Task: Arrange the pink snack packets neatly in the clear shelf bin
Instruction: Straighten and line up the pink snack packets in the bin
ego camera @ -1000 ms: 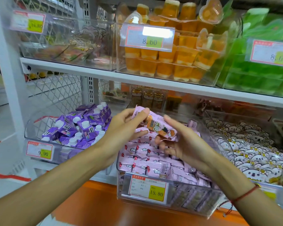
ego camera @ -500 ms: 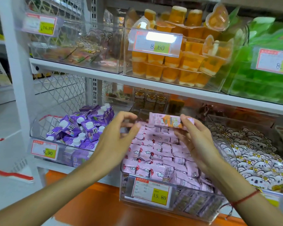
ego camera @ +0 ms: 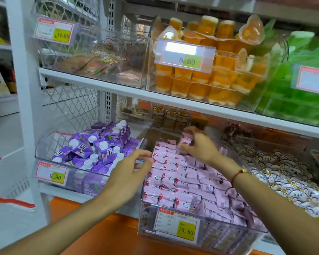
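While most of the pink snack packets (ego camera: 180, 173) already lay in overlapping rows across the front and middle of the clear shelf bin (ego camera: 147, 223), the job looked well along but not finished. A person stood at a shop shelf, both bare arms reaching forward. The right hand (ego camera: 201, 144) was at the back of the bin, its fingers curled in a pinching grip around one pink packet (ego camera: 185, 139) held upright just above the rearmost row; that frame area was blurred, so whether the packet touched the row could not be told. The left hand (ego camera: 129, 170) rested at the bin's left wall, fingers fairly straight and relaxed, its grip holding nothing, fingertips touching the clear edge as if steadying it. On the right side of the bin the packets sat more loosely and at mixed angles, so I judged that side needed straightening, and the held packet needed seating. A price tag (ego camera: 177, 225) reading 15.80 hung on the bin's front. Just left sat a bin of purple drink cartons (ego camera: 98, 142); orange jelly cups (ego camera: 203, 78) filled a bin on the shelf above.
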The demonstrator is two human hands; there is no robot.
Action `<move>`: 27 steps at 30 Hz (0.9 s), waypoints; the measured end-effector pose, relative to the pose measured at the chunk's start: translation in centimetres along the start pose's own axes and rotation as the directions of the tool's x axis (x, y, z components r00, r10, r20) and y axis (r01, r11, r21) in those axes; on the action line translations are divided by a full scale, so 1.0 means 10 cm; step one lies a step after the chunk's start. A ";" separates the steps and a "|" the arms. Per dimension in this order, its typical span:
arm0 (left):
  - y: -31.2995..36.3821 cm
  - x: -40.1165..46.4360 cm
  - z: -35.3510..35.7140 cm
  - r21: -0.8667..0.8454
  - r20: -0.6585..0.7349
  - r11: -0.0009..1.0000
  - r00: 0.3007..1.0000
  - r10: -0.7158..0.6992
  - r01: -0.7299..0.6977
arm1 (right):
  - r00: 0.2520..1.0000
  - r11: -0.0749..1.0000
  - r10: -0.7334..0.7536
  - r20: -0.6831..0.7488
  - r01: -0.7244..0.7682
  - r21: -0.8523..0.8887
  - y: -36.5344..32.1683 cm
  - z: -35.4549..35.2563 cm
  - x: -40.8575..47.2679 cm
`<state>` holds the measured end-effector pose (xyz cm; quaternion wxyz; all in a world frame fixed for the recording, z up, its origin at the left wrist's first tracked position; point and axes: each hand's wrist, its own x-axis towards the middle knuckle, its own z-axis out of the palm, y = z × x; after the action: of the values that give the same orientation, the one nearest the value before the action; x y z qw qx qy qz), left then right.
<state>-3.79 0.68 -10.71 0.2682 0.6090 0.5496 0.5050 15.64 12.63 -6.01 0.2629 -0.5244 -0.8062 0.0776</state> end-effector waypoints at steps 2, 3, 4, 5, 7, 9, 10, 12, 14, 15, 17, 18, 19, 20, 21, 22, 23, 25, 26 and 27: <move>0.00 0.00 0.00 0.018 0.002 1.000 1.000 0.003 -0.003 | 0.998 0.999 0.051 -0.032 -0.052 -0.010 -0.01 0.10 0.03; 0.00 -0.01 -0.01 0.023 0.007 1.000 1.000 0.006 -0.006 | 0.997 0.996 0.075 -0.026 -0.076 -0.037 0.00 0.15 0.03; 0.01 -0.01 -0.01 0.026 0.011 1.000 1.000 0.007 -0.008 | 0.996 0.994 0.085 -0.009 -0.085 -0.067 0.03 0.20 0.01; 0.01 -0.01 -0.02 0.031 0.014 0.999 1.000 0.008 -0.008 | 0.997 0.993 0.081 0.014 -0.079 -0.090 0.05 0.23 -0.01; 0.00 0.00 -0.02 0.046 0.019 0.999 1.000 0.006 -0.006 | 0.997 0.993 0.052 0.061 -0.045 -0.111 0.11 0.26 -0.06; 0.00 0.00 -0.03 0.052 0.022 0.999 1.000 -0.001 0.000 | 0.988 0.994 0.045 0.147 -0.029 -0.107 0.15 0.21 -0.08; 0.00 0.00 -0.03 0.054 0.023 0.999 1.000 -0.005 0.003 | 0.976 0.997 0.055 0.212 -0.041 -0.073 0.16 0.17 -0.07; 0.00 0.00 -0.02 0.049 0.028 0.999 1.000 -0.012 0.011 | 0.938 0.995 0.084 0.335 -0.099 0.026 0.16 0.07 -0.03; 0.00 0.01 -0.01 0.044 0.023 0.999 1.000 -0.016 0.015 | 0.946 0.993 0.100 0.309 -0.112 0.023 0.16 0.03 0.05; 0.00 0.02 -0.01 0.043 0.017 0.999 1.000 -0.019 0.018 | 0.966 0.994 0.105 0.235 -0.108 -0.004 0.16 0.04 0.09; 0.00 0.02 -0.01 0.043 0.011 0.999 1.000 -0.025 0.024 | 0.984 0.993 0.115 0.137 -0.110 -0.042 0.16 0.09 0.16; 0.00 0.02 -0.01 0.041 0.011 0.999 1.000 -0.025 0.025 | 0.981 0.992 0.118 0.153 -0.109 -0.065 0.16 0.12 0.19; 0.00 0.03 -0.01 0.039 0.015 0.999 1.000 -0.025 0.024 | 0.975 0.989 0.123 0.184 -0.106 -0.101 0.17 0.15 0.22; 0.00 0.03 -0.02 0.035 0.020 0.999 1.000 -0.022 0.021 | 0.968 0.984 0.136 0.209 -0.108 -0.139 0.17 0.18 0.24; 0.00 0.03 -0.02 0.031 0.025 0.999 1.000 -0.017 0.016 | 0.967 0.981 0.147 0.211 -0.115 -0.154 0.18 0.20 0.27; 0.00 0.03 -0.03 0.029 0.027 1.000 1.000 -0.011 0.010 | 0.966 0.980 0.157 0.203 -0.127 -0.153 0.19 0.21 0.28; 0.00 0.03 -0.03 0.029 0.028 1.000 1.000 -0.007 0.006 | 0.968 0.981 0.161 0.194 -0.134 -0.141 0.21 0.22 0.30; 0.00 0.03 -0.04 0.028 0.028 1.000 1.000 -0.004 0.003 | 0.963 0.983 0.181 0.200 -0.170 -0.070 0.25 0.21 0.31; 0.00 0.03 -0.04 0.025 0.028 1.000 1.000 -0.004 0.003 | 0.959 0.981 0.195 0.204 -0.194 -0.022 0.26 0.20 0.31; 0.00 0.03 -0.04 0.024 0.029 1.000 1.000 -0.004 0.003 | 0.959 0.978 0.201 0.199 -0.208 0.012 0.28 0.20 0.30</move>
<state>-4.17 0.83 -10.49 0.2699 0.6185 0.5527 0.4890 15.90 16.81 -7.82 0.1812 -0.5902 -0.7683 0.1690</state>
